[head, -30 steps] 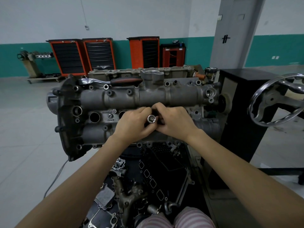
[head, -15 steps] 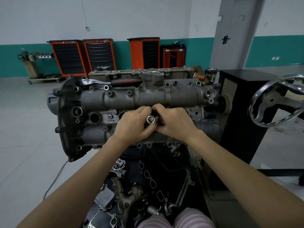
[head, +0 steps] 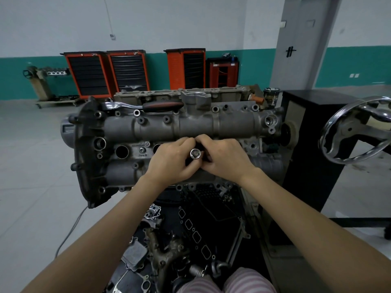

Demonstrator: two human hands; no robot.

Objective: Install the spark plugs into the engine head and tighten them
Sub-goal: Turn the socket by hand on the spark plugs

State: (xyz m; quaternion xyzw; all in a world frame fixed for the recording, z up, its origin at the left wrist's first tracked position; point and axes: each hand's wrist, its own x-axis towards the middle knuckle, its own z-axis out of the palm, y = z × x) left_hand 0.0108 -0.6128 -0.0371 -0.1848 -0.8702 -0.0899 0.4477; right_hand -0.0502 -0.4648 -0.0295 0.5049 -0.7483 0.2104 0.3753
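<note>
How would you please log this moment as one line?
left hand: holds socket | right hand: holds socket | ratchet: idle atop engine head

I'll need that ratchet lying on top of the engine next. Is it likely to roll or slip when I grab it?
The ratchet lies flat along the engine head, so it probably won't roll. Its red and black handle looks rubbery, likely grippy. The polished metal head end may be slicker and looks heavy.

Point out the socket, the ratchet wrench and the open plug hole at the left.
socket (head: pixel 194 153), head view, its open square-drive end
ratchet wrench (head: pixel 163 105), head view, its black and red handle
open plug hole (head: pixel 121 151), head view, its dark bore
</note>
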